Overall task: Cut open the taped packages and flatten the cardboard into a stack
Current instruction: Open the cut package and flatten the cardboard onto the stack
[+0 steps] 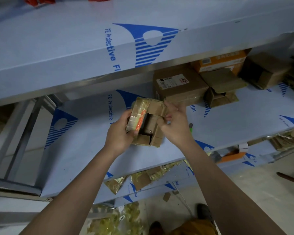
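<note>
A small taped cardboard box (147,122) with its flaps partly open is held above the middle shelf (92,158). My left hand (120,133) grips its left side, thumb on the taped flap with an orange strip. My right hand (175,122) pinches the box's right flap and its tape at the upper right. A dark opening shows between the flaps. A green-handled cutter (191,127) lies on the shelf just right of my right hand, mostly hidden by it.
Taped brown packages (178,85) and an opened box (221,92) sit at the back of the shelf, with an orange box (222,61) behind. The upper shelf (75,53) overhangs. Cardboard and tape scraps (143,178) lie on the lower shelf and floor.
</note>
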Available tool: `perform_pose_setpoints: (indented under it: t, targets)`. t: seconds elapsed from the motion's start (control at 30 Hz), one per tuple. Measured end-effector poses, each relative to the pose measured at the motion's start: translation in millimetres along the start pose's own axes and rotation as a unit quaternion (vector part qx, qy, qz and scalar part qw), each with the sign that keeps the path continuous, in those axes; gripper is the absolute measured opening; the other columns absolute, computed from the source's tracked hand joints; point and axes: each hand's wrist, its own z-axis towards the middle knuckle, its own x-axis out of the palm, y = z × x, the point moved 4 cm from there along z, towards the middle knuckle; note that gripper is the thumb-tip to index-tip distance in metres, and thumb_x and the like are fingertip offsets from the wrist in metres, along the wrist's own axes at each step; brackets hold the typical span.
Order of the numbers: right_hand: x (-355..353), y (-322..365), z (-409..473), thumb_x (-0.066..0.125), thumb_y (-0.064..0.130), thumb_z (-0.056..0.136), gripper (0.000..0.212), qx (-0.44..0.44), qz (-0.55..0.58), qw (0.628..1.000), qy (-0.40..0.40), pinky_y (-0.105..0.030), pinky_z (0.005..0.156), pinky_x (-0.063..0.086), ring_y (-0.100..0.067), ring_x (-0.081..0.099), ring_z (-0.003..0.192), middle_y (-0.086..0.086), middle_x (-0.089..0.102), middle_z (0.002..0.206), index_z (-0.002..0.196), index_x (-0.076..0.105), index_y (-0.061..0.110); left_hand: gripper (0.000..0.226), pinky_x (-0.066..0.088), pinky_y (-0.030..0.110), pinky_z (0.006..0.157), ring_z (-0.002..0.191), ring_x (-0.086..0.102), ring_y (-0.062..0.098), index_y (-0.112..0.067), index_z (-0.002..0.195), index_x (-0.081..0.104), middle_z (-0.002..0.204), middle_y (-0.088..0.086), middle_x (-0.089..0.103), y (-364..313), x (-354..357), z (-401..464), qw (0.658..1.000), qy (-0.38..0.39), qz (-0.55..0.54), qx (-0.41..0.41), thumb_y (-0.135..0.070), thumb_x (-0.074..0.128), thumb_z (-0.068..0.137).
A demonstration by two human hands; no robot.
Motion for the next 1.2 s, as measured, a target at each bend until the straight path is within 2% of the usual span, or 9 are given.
perform_pose_setpoints:
  t: [0.27,0.4,0.53,0.73,0.83,0.93,1.07,1.13,1.2]
  targets:
    - [17,17,-1,0.069,0.001,0.081,0.066,-0.07,-0.071,0.994,-0.035,-0.019,0.095,0.045,-0.02,0.056,0.109,-0.005,0.038,0.131,0.141,0.049,0.02,0.069,0.053,0.038,0.082,0.101,0.057,0.018,-0.024,0.137,0.031,0.113,-0.004,0.056,-12,1,-5,0.998,0.035,-0.02,-0.054,-0.014,0.071,0.082]
    - [22,21,-5,0.065,0.0,0.081,0.068,-0.095,-0.098,0.99,-0.039,-0.022,0.093,0.049,-0.018,0.056,0.103,-0.005,0.039,0.129,0.143,0.047,0.02,0.064,0.045,0.035,0.071,0.099,0.055,0.024,-0.016,0.124,0.041,0.119,0.004,0.051,-22,-3,-3,0.987,-0.092,0.107,-0.071,-0.034,0.08,0.077]
    - [8,9,-5,0.069,0.003,0.083,0.061,-0.06,-0.092,0.993,-0.042,-0.018,0.09,0.04,-0.022,0.054,0.112,-0.008,0.041,0.134,0.14,0.048,0.016,0.057,0.042,0.03,0.073,0.101,0.057,0.023,-0.014,0.12,0.051,0.118,0.005,0.056,-33,4,-3,0.986,-0.134,0.093,-0.022,-0.031,0.082,0.075]
    - [-15,-32,-3,0.073,0.013,0.084,0.054,0.031,-0.13,0.99,-0.035,-0.024,0.087,0.04,-0.025,0.054,0.107,-0.013,0.048,0.128,0.133,0.05,0.008,0.014,0.05,0.028,0.071,0.076,0.064,0.009,-0.015,0.093,0.075,0.084,0.004,0.072,-43,4,5,0.992,-0.011,-0.129,0.005,-0.022,0.064,0.092]
    - [-10,-56,-17,0.078,0.023,0.083,0.053,0.092,-0.107,0.99,0.019,-0.027,0.085,0.042,-0.029,0.061,0.103,-0.012,0.055,0.119,0.128,0.053,0.007,0.015,0.05,0.024,0.065,0.08,0.067,0.007,-0.023,0.107,0.071,0.088,-0.001,0.073,-39,4,11,0.984,0.034,-0.17,-0.04,-0.027,0.063,0.095]
    - [2,-69,-36,0.076,0.029,0.085,0.05,0.099,-0.059,0.993,0.002,-0.027,0.083,0.047,-0.025,0.064,0.096,-0.008,0.057,0.113,0.127,0.055,0.012,0.013,0.047,0.015,0.061,0.081,0.064,0.006,-0.022,0.104,0.062,0.084,-0.002,0.07,-36,8,17,0.99,0.016,-0.14,-0.025,-0.02,0.067,0.091]
    - [4,-64,-37,0.066,0.027,0.088,0.04,0.076,-0.083,0.994,-0.017,-0.025,0.071,0.044,-0.022,0.059,0.079,-0.013,0.059,0.097,0.125,0.056,0.014,0.005,0.048,0.033,0.069,0.084,0.058,0.018,-0.014,0.089,0.066,0.092,-0.001,0.064,-38,9,17,0.991,-0.052,0.073,0.099,-0.013,0.062,0.093]
    - [1,-57,-33,0.056,0.025,0.093,0.021,0.066,-0.072,0.995,-0.004,-0.023,0.065,0.035,-0.019,0.052,0.074,-0.012,0.056,0.087,0.108,0.061,0.012,0.012,0.049,0.036,0.068,0.091,0.057,0.02,-0.013,0.094,0.069,0.099,0.0,0.063,-39,5,12,0.975,-0.074,0.163,0.132,-0.015,0.057,0.095]
    - [-7,-51,-30,0.042,0.027,0.094,0.027,0.056,-0.053,0.997,-0.01,-0.024,0.06,0.028,-0.014,0.048,0.069,-0.008,0.052,0.073,0.076,0.055,0.012,0.021,0.05,0.035,0.071,0.101,0.056,0.021,-0.017,0.103,0.071,0.109,-0.002,0.064,-38,1,6,0.967,-0.069,0.205,0.135,-0.025,0.053,0.095]
